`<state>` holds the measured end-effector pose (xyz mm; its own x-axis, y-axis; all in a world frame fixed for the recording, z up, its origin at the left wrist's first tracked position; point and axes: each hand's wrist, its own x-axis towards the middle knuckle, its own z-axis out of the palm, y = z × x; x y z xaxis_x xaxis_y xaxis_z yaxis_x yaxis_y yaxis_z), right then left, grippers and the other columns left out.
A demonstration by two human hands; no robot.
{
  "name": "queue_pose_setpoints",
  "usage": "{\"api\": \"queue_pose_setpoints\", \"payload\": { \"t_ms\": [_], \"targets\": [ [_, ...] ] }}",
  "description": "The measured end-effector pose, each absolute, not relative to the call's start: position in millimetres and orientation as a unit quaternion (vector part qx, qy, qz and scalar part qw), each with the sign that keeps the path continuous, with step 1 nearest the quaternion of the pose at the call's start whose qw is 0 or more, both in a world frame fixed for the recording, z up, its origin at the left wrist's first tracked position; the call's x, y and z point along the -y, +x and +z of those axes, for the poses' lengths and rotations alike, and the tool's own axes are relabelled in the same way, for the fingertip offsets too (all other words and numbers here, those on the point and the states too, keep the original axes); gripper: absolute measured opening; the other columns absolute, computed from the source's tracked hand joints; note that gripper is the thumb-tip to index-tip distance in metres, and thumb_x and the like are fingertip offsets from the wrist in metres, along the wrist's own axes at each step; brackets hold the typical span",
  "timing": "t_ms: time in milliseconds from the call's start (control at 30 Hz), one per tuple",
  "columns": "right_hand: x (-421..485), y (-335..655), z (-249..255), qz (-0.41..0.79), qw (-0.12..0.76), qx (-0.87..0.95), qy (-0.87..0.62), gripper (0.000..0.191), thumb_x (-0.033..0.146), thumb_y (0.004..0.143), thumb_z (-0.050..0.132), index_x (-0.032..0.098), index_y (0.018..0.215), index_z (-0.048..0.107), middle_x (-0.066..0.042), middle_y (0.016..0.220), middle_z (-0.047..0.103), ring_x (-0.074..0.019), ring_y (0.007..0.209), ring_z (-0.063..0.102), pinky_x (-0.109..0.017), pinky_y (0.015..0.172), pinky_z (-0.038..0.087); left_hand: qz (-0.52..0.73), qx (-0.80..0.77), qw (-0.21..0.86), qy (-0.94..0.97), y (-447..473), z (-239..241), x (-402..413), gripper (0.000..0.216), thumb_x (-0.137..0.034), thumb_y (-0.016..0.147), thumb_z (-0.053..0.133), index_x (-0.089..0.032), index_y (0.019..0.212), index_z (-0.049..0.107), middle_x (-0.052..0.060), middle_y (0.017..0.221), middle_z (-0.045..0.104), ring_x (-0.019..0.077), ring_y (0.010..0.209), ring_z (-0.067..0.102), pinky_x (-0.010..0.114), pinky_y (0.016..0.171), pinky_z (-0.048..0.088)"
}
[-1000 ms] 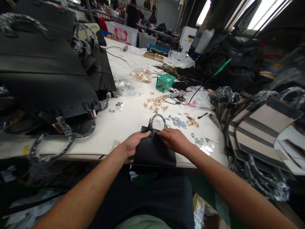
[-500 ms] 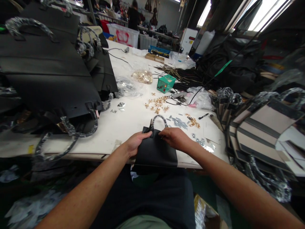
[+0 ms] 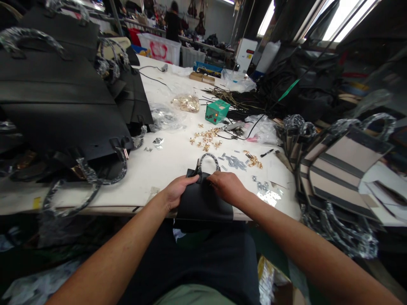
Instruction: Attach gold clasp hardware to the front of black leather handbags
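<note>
a small black handbag [image 3: 203, 202] is at the lower centre of the frame, at the near edge of the white table [image 3: 136, 180], and its bottom is hard to separate from the dark trousers below. the left hand [image 3: 175, 192] is partly closed and grips the bag at its left side; the thumb presses flat on the front, near the left foot of the wrapped handle [image 3: 209, 156], but the other fingers are mostly hidden behind the bag. the right hand [image 3: 229, 187] has its fingers bent together against the upper right of the bag, and covers the right foot of the handle; i cannot tell if a small part is between the fingertips. the pile of black bags [image 3: 60, 84] is cut off by the left edge. on the table, right of the centre, lie gold-coloured fittings [image 3: 206, 134], grey metal plates [image 3: 235, 162] and a green box [image 3: 218, 111] with a red light. beige-and-black bag pieces [image 3: 346, 156] fill the right side. at the top of the room, a person [image 3: 173, 26] in dark clothes stands behind a white crate [image 3: 173, 50] with red marks.
</note>
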<state>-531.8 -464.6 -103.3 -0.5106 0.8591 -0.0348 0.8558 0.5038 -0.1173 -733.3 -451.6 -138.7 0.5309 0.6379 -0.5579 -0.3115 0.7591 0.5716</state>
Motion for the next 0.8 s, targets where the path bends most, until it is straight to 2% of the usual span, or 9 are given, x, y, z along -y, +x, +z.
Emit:
{"api": "queue_pose_setpoints", "payload": {
  "t_ms": [167, 400, 533, 667, 800],
  "targets": [
    [464.8, -523.6, -97.8, 0.102, 0.057, 0.870, -0.479, 0.027, 0.014, 0.087, 0.055, 0.027, 0.110, 0.063, -0.003, 0.100, 0.070, -0.0184, 0.090, 0.064, -0.025, 0.073, 0.041, 0.287, -0.396, 0.843, 0.223, -734.7, -138.3, 455.3, 0.024, -0.024, 0.082, 0.065, -0.009, 0.100, 0.070, 0.015, 0.085, 0.076, 0.0246, 0.071, 0.073, 0.034, 0.072, 0.059],
    [457.5, -517.4, -97.0, 0.085, 0.053, 0.875, -0.474, 0.011, 0.017, 0.085, 0.059, 0.022, 0.093, 0.066, -0.003, 0.088, 0.067, -0.0172, 0.081, 0.061, -0.025, 0.067, 0.038, 0.290, -0.401, 0.842, 0.214, -735.6, -144.6, 451.2, 0.027, -0.025, 0.081, 0.068, -0.009, 0.103, 0.070, 0.014, 0.085, 0.076, 0.0240, 0.070, 0.072, 0.035, 0.072, 0.059],
    [454.8, -513.9, -95.3, 0.106, 0.053, 0.871, -0.477, 0.012, 0.020, 0.085, 0.062, 0.023, 0.094, 0.067, -0.002, 0.089, 0.069, -0.0178, 0.080, 0.063, -0.026, 0.067, 0.040, 0.289, -0.384, 0.850, 0.215, -736.6, -143.8, 451.0, 0.028, -0.025, 0.082, 0.067, -0.009, 0.104, 0.069, 0.015, 0.088, 0.076, 0.0241, 0.073, 0.073, 0.035, 0.075, 0.059],
    [456.6, -506.0, -102.3, 0.190, 0.126, 0.845, -0.484, 0.017, 0.019, 0.087, 0.063, 0.025, 0.101, 0.069, -0.001, 0.096, 0.071, -0.0171, 0.087, 0.065, -0.025, 0.076, 0.045, 0.294, -0.371, 0.854, 0.215, -736.8, -140.3, 452.2, 0.028, -0.025, 0.083, 0.065, -0.008, 0.105, 0.069, 0.016, 0.092, 0.076, 0.0248, 0.076, 0.073, 0.035, 0.077, 0.059],
    [461.5, -498.7, -111.1, 0.255, 0.220, 0.801, -0.495, 0.014, 0.020, 0.087, 0.065, 0.025, 0.099, 0.070, 0.000, 0.097, 0.072, -0.0155, 0.087, 0.065, -0.025, 0.080, 0.047, 0.294, -0.371, 0.855, 0.212, -735.7, -138.6, 451.2, 0.027, -0.024, 0.084, 0.064, -0.009, 0.106, 0.069, 0.017, 0.096, 0.075, 0.0261, 0.078, 0.073, 0.038, 0.078, 0.059]
  ]
}}
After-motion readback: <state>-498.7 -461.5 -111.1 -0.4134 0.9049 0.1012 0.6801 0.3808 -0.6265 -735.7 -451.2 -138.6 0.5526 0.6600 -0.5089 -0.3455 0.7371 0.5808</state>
